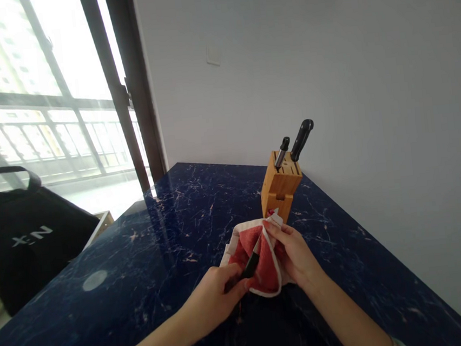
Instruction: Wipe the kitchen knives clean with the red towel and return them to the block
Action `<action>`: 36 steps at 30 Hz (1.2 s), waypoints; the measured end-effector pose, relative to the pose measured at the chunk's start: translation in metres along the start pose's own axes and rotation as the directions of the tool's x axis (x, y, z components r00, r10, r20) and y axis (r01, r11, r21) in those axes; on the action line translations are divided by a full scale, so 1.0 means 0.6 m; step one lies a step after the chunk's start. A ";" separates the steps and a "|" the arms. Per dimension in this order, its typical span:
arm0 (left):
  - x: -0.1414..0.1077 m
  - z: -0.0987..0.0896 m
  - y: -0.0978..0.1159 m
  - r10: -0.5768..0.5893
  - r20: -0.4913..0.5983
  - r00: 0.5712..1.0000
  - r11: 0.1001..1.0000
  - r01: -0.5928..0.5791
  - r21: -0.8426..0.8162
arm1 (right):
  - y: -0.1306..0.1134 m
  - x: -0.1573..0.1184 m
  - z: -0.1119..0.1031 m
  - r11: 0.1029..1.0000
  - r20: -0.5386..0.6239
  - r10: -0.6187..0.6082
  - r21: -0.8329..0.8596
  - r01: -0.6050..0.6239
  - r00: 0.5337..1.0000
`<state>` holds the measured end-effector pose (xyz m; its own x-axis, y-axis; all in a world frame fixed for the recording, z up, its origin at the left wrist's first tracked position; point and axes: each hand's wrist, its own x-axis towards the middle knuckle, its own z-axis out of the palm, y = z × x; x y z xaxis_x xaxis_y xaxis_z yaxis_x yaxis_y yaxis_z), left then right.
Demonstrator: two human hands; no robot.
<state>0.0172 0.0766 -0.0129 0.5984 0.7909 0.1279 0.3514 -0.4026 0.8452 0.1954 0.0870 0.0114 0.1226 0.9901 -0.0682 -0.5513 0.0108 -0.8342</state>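
Note:
My left hand (224, 289) is closed around the dark handle of a knife (251, 264), whose blade points up and to the right. A red cloth with a white border (270, 270) is folded about the blade, so most of the metal is hidden. With thumb and fingers, my right hand (293, 251) pinches the cloth near the blade's tip, a bit of which shows above it. Just behind the cloth stands a wooden knife block (279, 183) holding a black-handled knife (303, 139) and a second tool with a black and silver handle (282, 151).
The dark blue marbled table (170, 222) runs to a pale wall (304, 51). A round whitish mark (94, 280) lies on its left part. Left of the table, a black bag (28, 236) rests on a chair. Behind it is a large window (43, 93).

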 end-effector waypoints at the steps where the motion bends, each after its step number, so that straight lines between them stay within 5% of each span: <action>1: -0.001 0.000 0.000 -0.006 0.008 1.000 1.000 0.006 -0.003 | -0.005 0.005 -0.006 1.000 -0.018 -0.015 0.012 0.015 1.000; 5: -0.001 0.001 0.000 -0.052 0.038 0.998 0.994 0.055 -0.094 | -0.022 0.021 -0.029 0.997 -0.097 -0.061 0.039 0.065 0.993; 9: 0.008 -0.001 -0.003 -0.136 0.044 0.990 0.921 0.142 -0.362 | -0.027 0.030 -0.041 0.990 -0.180 -0.111 0.061 0.124 0.977; 13: 0.023 -0.005 -0.011 -0.180 -0.110 0.977 0.850 0.099 -0.518 | -0.012 0.017 -0.020 0.997 -0.071 -0.015 0.068 0.020 0.997; 15: 0.027 -0.005 -0.016 -0.191 -0.156 0.969 0.854 0.085 -0.514 | 0.001 0.003 -0.001 0.999 0.023 0.043 0.032 -0.044 0.999; 18: 0.026 -0.002 -0.017 -0.204 -0.081 0.976 0.854 0.137 -0.502 | 0.020 -0.016 0.023 0.993 0.109 0.079 -0.095 -0.068 0.991; 27: 0.018 0.004 -0.010 -0.221 -0.021 0.975 0.854 0.183 -0.487 | 0.039 -0.025 0.024 0.934 0.024 0.038 -0.356 -0.027 0.999; 36: 0.009 0.014 -0.019 -0.179 -0.073 0.981 0.961 0.159 -0.225 | 0.040 -0.033 0.034 0.895 0.219 0.123 -0.446 -0.013 0.968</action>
<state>0.0221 0.0816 -0.0263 0.4715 0.8818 0.0122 0.2708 -0.1580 0.9496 0.1630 0.0702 0.0040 -0.1296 0.9904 -0.0487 -0.1270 -0.0653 -0.9897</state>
